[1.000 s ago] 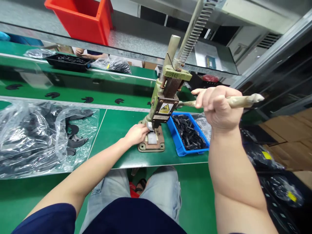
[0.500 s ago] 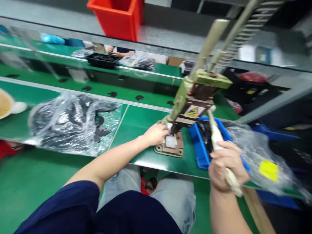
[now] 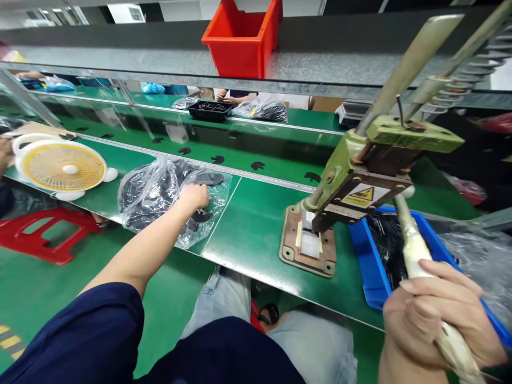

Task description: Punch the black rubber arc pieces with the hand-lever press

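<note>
My right hand [image 3: 444,314] is wrapped round the pale, tape-covered lever [image 3: 414,245] of a green hand press [image 3: 356,170]. On the press's base plate [image 3: 288,240] lies a small whitish block [image 3: 310,244], under the ram. My left hand [image 3: 195,196] reaches into the open end of a clear plastic bag [image 3: 154,186] full of dark, flat parts. Its fingers curl downward, and their tips are hidden. Right below them some curved black pieces [image 3: 201,215] lie on the plastic.
A blue bin [image 3: 370,272] with black contents stands right of the press. Behind the bench edge, black curved pieces [image 3: 258,166] lie along a green strip. A white and yellow fan [image 3: 66,165] sits at left. An orange-red bin [image 3: 240,48] rests on the overhead shelf.
My left hand has left the press base and moved left to the bag of dark parts. My right hand stays on the lever. The view has swung left.
</note>
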The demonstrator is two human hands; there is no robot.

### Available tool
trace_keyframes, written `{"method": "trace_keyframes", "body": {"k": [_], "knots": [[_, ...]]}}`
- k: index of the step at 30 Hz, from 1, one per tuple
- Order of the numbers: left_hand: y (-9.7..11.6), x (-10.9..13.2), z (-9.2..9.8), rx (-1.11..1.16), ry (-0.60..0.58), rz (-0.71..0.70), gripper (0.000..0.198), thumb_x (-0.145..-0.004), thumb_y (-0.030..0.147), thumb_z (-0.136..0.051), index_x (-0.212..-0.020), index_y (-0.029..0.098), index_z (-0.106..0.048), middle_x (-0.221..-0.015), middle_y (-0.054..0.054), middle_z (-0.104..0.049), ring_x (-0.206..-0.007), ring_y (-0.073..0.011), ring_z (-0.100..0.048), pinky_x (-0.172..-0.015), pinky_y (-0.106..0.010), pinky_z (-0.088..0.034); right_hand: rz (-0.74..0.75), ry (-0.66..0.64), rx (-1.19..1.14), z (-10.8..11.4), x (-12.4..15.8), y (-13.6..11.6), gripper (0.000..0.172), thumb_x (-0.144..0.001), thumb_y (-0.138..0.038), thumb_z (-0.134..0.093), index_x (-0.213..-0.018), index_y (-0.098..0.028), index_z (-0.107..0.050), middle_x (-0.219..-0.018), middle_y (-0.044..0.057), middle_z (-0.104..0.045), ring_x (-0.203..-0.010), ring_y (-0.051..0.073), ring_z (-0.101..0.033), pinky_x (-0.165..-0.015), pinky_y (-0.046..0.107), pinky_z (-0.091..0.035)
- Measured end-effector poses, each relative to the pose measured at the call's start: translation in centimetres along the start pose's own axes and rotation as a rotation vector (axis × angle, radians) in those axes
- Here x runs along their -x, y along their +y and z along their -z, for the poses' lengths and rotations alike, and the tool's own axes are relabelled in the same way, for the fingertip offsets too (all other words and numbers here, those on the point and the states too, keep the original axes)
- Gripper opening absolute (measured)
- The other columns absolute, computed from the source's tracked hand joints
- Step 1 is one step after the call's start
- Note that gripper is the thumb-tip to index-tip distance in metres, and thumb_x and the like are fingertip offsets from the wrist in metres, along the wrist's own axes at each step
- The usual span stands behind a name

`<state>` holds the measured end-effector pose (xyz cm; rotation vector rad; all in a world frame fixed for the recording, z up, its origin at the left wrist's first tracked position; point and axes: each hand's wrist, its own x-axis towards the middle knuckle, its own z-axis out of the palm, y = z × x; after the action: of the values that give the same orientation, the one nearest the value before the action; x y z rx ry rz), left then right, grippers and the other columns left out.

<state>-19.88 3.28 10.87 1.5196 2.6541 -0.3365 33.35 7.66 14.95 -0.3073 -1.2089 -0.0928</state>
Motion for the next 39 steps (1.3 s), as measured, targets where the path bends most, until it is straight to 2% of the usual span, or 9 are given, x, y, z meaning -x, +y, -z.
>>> {"method": "trace_keyframes", "body": {"k": [3,7,15,19,24,28,31,35,39], "knots": [[-1.4,-0.7,-0.6,0.017,-0.058,0.047,0.055,-0.093,0.051,-0.064,-0.132,0.012,-0.067,-0.131,-0.029,-0.074,-0.128,-0.0453,-0.068,-0.106,-0.053,-0.051,0.008,0.0,-0.004,-0.1,0.0,0.0,0.065,-0.072,-0.058,-0.079,-0.043,-0.023,-0.033,-0.04,-0.002,-0.04,-0.042,0.019,-0.051,-0.064,0.051,-0.054],[-0.3,-0.9,-1.3,0.105,-0.047,-0.02,0.059,-0.092,0.048,-0.068,-0.139,0.013,-0.061,-0.134,-0.027,-0.074,-0.126,-0.0414,-0.07,-0.103,-0.047,-0.053,0.022,-0.024,-0.005,0.0,0.0,-0.2,0.06,-0.072,-0.056,-0.079,-0.045,-0.023,-0.037,-0.041,-0.001,-0.043,-0.042,0.019,-0.052,-0.063,0.051,-0.053],[5.5,-0.1,-2.8,0.374,-0.025,-0.391,0.054,-0.09,0.028,-0.072,-0.142,0.026,-0.061,-0.137,-0.008,-0.073,-0.122,-0.0231,-0.072,-0.103,-0.03,-0.055,-0.057,-0.127,0.023,0.4,-0.3,-1.8,0.04,-0.079,-0.046,-0.077,-0.056,-0.024,-0.053,-0.051,0.0,-0.056,-0.051,0.019,-0.056,-0.075,0.055,-0.056],[9.1,1.1,-3.6,0.582,0.005,-0.547,0.058,-0.084,0.022,-0.077,-0.14,0.021,-0.062,-0.136,-0.012,-0.069,-0.112,-0.0223,-0.073,-0.1,-0.034,-0.058,-0.11,-0.194,0.033,0.6,-0.5,-2.8,0.033,-0.082,-0.041,-0.075,-0.061,-0.024,-0.056,-0.058,-0.001,-0.06,-0.057,0.019,-0.058,-0.085,0.056,-0.058],[13.2,3.2,-3.6,0.678,-0.051,-0.605,0.041,-0.089,0.025,-0.076,-0.127,0.024,-0.06,-0.105,-0.004,-0.077,-0.096,-0.0216,-0.075,-0.089,-0.034,-0.058,-0.176,-0.281,0.045,1.1,-0.7,-4.0,0.027,-0.088,-0.035,-0.072,-0.068,-0.024,-0.059,-0.067,-0.001,-0.064,-0.071,0.021,-0.065,-0.098,0.057,-0.056],[14.9,4.6,-2.3,0.593,0.067,-0.731,0.019,-0.094,0.025,-0.067,-0.113,0.024,-0.061,-0.107,-0.007,-0.077,-0.101,-0.0252,-0.074,-0.088,-0.036,-0.056,-0.21,-0.323,0.066,1.6,-0.7,-4.4,0.025,-0.089,-0.035,-0.072,-0.07,-0.024,-0.06,-0.071,-0.001,-0.066,-0.084,0.024,-0.071,-0.102,0.059,-0.055],[15.9,5.2,-1.2,0.474,0.107,-0.814,0.022,-0.094,0.021,-0.065,-0.116,0.024,-0.062,-0.112,-0.009,-0.077,-0.105,-0.0275,-0.073,-0.089,-0.036,-0.054,-0.216,-0.327,0.079,1.7,-0.6,-4.5,0.028,-0.09,-0.037,-0.071,-0.069,-0.024,-0.058,-0.069,-0.001,-0.063,-0.088,0.025,-0.072,-0.103,0.059,-0.055],[17.7,6.2,-1.0,0.535,0.064,-0.844,0.019,-0.094,0.024,-0.067,-0.113,0.024,-0.064,-0.104,-0.007,-0.077,-0.094,-0.0252,-0.073,-0.082,-0.034,-0.053,-0.239,-0.345,0.068,1.8,-0.5,-4.7,0.027,-0.092,-0.035,-0.07,-0.07,-0.024,-0.059,-0.071,-0.001,-0.065,-0.093,0.025,-0.073,-0.105,0.059,-0.054],[19.8,6.9,-2.4,0.951,-0.018,-0.666,0.024,-0.093,0.045,-0.072,-0.094,0.022,-0.065,-0.081,-0.001,-0.071,-0.073,-0.0188,-0.066,-0.069,-0.03,-0.051,-0.248,-0.351,0.047,2.0,-0.6,-4.7,0.024,-0.092,-0.035,-0.071,-0.073,-0.024,-0.061,-0.073,0.0,-0.066,-0.099,0.028,-0.073,-0.105,0.06,-0.053]]}}
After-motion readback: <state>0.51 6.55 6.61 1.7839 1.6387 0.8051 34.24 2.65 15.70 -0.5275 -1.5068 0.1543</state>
